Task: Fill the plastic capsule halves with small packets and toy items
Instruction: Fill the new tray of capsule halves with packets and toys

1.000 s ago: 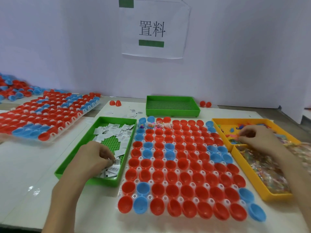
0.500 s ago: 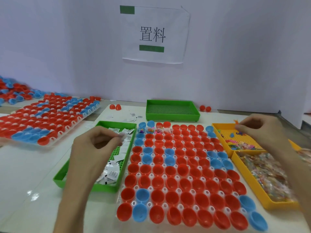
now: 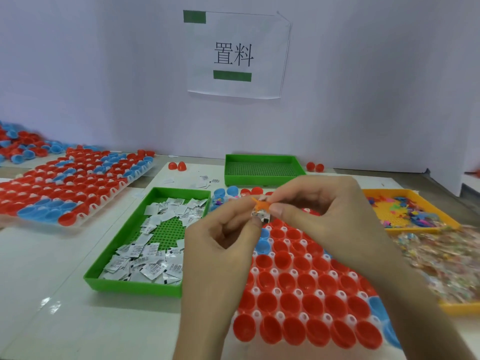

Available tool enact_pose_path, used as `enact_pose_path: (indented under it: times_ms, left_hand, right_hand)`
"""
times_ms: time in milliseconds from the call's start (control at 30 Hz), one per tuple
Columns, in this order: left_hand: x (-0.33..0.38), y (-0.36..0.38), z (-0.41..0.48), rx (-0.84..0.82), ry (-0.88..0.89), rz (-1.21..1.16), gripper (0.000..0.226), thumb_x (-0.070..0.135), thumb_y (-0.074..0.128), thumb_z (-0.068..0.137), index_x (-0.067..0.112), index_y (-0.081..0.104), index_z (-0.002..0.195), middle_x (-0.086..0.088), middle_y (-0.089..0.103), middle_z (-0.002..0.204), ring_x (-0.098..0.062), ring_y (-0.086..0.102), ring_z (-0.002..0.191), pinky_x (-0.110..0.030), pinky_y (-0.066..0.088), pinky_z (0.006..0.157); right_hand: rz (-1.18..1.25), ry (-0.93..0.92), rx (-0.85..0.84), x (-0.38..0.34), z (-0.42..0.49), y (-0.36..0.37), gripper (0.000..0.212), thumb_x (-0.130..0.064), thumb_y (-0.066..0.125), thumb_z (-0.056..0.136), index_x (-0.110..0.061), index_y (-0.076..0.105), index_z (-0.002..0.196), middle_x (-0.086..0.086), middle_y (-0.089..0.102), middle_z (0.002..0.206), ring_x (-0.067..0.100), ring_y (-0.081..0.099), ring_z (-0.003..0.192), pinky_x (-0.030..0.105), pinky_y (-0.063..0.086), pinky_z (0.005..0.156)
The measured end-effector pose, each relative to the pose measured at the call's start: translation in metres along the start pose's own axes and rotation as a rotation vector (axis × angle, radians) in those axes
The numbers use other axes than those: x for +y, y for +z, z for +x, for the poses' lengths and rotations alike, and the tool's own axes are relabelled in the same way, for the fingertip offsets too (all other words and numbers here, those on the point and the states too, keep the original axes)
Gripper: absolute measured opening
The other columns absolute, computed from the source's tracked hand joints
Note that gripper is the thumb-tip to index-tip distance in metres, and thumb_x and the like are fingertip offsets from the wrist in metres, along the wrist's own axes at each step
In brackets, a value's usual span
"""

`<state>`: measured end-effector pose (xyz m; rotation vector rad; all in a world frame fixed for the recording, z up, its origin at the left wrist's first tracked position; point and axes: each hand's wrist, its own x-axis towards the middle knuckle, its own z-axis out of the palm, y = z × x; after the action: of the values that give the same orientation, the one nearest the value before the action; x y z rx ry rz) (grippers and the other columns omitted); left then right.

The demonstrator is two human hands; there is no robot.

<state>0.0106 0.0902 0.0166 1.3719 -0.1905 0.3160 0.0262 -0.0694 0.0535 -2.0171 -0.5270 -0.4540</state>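
A white rack point(image 3: 306, 294) of red and blue capsule halves lies in front of me. Above its far part my two hands meet. My left hand point(image 3: 223, 237) pinches a small white packet point(image 3: 262, 213) between thumb and fingers. My right hand point(image 3: 324, 203) pinches a small orange toy point(image 3: 261, 203) right on top of that packet. A few capsule halves in the far row point(image 3: 219, 201) hold coloured items. The hands hide the rack's middle rows.
A green tray point(image 3: 114, 279) of white packets sits left of the rack. An empty green tray point(image 3: 262, 168) stands behind. Two yellow trays, one of toys point(image 3: 410, 213) and one of clear sachets point(image 3: 446, 266), lie right. Another capsule rack point(image 3: 65, 183) lies far left.
Both hands left their trays and came together over the rack, the left bringing a packet from the green tray, the right an orange toy from the yellow tray.
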Motion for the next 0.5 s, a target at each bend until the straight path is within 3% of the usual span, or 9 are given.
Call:
enact_pose_path:
  times_ms: [100, 367, 500]
  left_hand:
    - [0.000, -0.003, -0.001, -0.090, -0.026, 0.021, 0.031, 0.000, 0.068, 0.087, 0.027, 0.078, 0.099, 0.006, 0.079, 0.087, -0.009, 0.076, 0.087, -0.013, 0.055, 0.076]
    - [-0.004, -0.009, -0.002, -0.165, -0.035, 0.075, 0.040, -0.003, 0.066, 0.089, 0.035, 0.079, 0.087, 0.006, 0.079, 0.083, -0.009, 0.076, 0.084, -0.012, 0.054, 0.073]
    - [-0.006, -0.008, -0.003, -0.241, -0.069, 0.070, 0.024, 0.007, 0.072, 0.087, 0.022, 0.076, 0.106, 0.005, 0.079, 0.089, -0.009, 0.076, 0.089, -0.014, 0.055, 0.077]
  right_hand:
    - [-0.049, 0.009, -0.039, 0.003, -0.002, -0.007, 0.016, -0.012, 0.077, 0.083, -0.027, 0.078, 0.087, -0.015, 0.075, 0.080, 0.004, 0.073, 0.080, 0.016, 0.055, 0.074]
    - [-0.158, -0.040, -0.108, 0.002, -0.004, -0.011, 0.020, -0.009, 0.078, 0.082, -0.026, 0.079, 0.092, -0.014, 0.072, 0.084, 0.008, 0.070, 0.086, 0.020, 0.055, 0.079]
    - [-0.099, -0.045, -0.051, 0.002, -0.005, -0.007, 0.031, -0.007, 0.083, 0.075, -0.028, 0.077, 0.098, -0.011, 0.073, 0.083, 0.009, 0.072, 0.084, 0.022, 0.057, 0.080]
